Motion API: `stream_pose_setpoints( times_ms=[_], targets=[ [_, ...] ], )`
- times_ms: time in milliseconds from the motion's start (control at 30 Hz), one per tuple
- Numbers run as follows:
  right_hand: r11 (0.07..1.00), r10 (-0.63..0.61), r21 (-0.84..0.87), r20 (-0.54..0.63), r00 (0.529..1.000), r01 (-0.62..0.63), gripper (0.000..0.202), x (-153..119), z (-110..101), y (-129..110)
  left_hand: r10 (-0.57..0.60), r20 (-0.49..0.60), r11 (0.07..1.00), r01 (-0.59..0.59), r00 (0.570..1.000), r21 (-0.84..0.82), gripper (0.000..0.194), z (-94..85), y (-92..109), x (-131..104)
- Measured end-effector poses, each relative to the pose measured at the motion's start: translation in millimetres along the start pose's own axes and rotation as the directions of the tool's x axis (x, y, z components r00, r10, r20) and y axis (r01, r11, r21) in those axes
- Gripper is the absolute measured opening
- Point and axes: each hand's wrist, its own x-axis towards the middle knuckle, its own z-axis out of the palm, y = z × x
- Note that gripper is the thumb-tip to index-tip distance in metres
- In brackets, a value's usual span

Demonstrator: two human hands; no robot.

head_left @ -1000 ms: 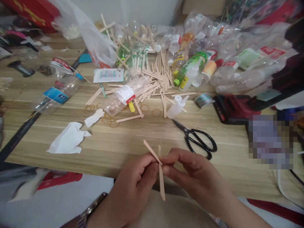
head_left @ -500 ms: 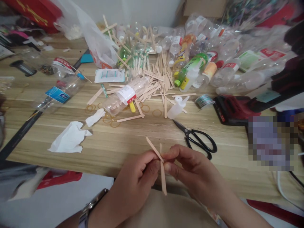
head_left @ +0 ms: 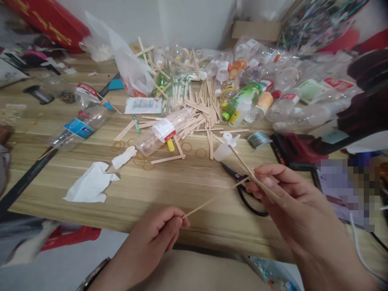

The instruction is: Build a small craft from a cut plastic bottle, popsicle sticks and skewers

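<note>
My right hand (head_left: 294, 206) is closed in a pinch on crossed wooden craft sticks (head_left: 241, 160), held up over the table's right front. One stick points up and away; the tip of another shows beside my fingers. My left hand (head_left: 160, 232), lower and nearer the table's front edge, pinches the end of a thin tan strand, which looks like a stretched rubber band (head_left: 203, 205). The strand runs slantwise up to the sticks. Beneath my right hand lie black-handled scissors (head_left: 233, 171), partly covered by it.
Behind lie a heap of craft sticks (head_left: 209, 107), a clear plastic bottle (head_left: 148, 141) and loose rubber bands (head_left: 200, 152). A small glue bottle (head_left: 222, 151) stands near the scissors. Crumpled tissue (head_left: 91, 184) is at left, a red-black power tool (head_left: 287, 151) at right, several bottles (head_left: 291, 107) behind.
My hands have drawn apart: the right moved up and right with the sticks, the left moved down and left. The tan strand now shows stretched between them. The view has shifted slightly.
</note>
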Motion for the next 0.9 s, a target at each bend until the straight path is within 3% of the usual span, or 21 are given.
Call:
stream_pose_setpoints(
  times_ms=[200, 333, 400, 467, 533, 633, 733, 900],
  targets=[
    [1.000, -0.013, 0.012, -0.043, 0.999, 0.013, 0.027, 10.6, 4.2, -11.3, -0.050, -0.011, 0.997, 0.049, 0.999, -0.063, 0.044, -4.4, -1.5, -4.7],
    [0.994, -0.100, 0.042, -0.029, 0.995, 0.102, 0.025, 23.1, 5.5, -21.3, -0.040, -0.011, 0.978, 0.037, 0.999, -0.204, 0.055, -10.0, -1.7, -2.8],
    [0.984, -0.175, 0.038, -0.039, 0.984, 0.176, 0.027, 30.5, 5.3, -22.5, -0.031, -0.069, 0.960, 0.010, 0.997, -0.279, 0.058, -12.7, -0.7, 1.1],
    [0.963, -0.264, -0.076, -0.096, 0.960, 0.257, 0.029, 39.1, 4.2, -18.6, -0.031, -0.160, 0.941, -0.025, 0.987, -0.338, 0.058, -15.1, 2.9, 7.2],
    [0.904, -0.352, -0.302, -0.122, 0.928, 0.303, 0.031, 48.6, 2.9, -10.5, -0.041, -0.237, 0.920, -0.056, 0.971, -0.388, 0.057, -16.7, 9.2, 15.4],
    [0.737, -0.396, -0.602, -0.013, 0.918, 0.309, 0.054, 62.7, 3.5, 4.4, -0.048, -0.270, 0.906, -0.072, 0.962, -0.418, 0.052, -17.7, 21.2, 31.7],
    [0.644, -0.324, -0.710, 0.083, 0.942, 0.284, 0.061, 74.4, 6.4, 16.6, -0.030, -0.237, 0.918, -0.067, 0.971, -0.390, 0.047, -17.0, 30.5, 52.5],
    [0.524, -0.290, -0.791, 0.184, 0.939, 0.317, 0.036, 85.7, 4.2, 27.0, 0.007, -0.196, 0.931, -0.078, 0.981, -0.357, 0.037, -13.7, 34.0, 85.9]
  ],
)
